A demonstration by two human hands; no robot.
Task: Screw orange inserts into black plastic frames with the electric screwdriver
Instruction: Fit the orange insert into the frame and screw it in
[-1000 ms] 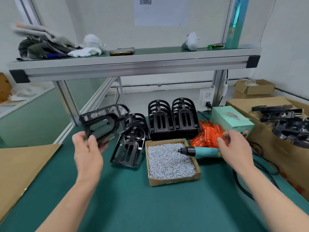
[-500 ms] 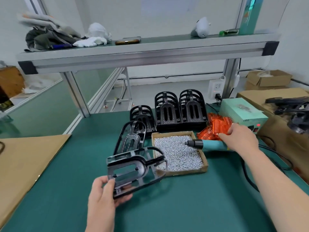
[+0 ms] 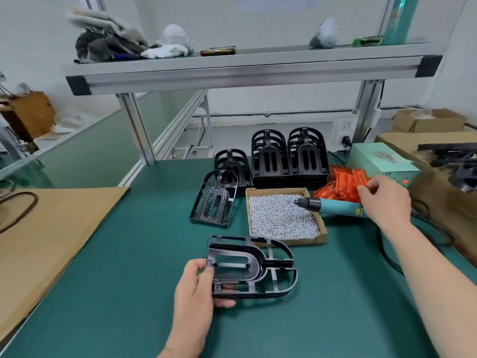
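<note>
Left hand [image 3: 193, 288] grips the square end of the black frame [image 3: 281, 264], lying flat with its long axis left-to-right, while the orange inserts [image 3: 340, 182] sit well off to the far right under the right hand [image 3: 386, 200]'s curled fingers, can't tell if it's got one.

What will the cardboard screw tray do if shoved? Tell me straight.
Filled with metal screws, the cardboard tray probably feels heavy for its size and would slide, not tip, on the green mat. Its walls are low and thin, so a sharp shove might spill screws or buckle a side.
</note>
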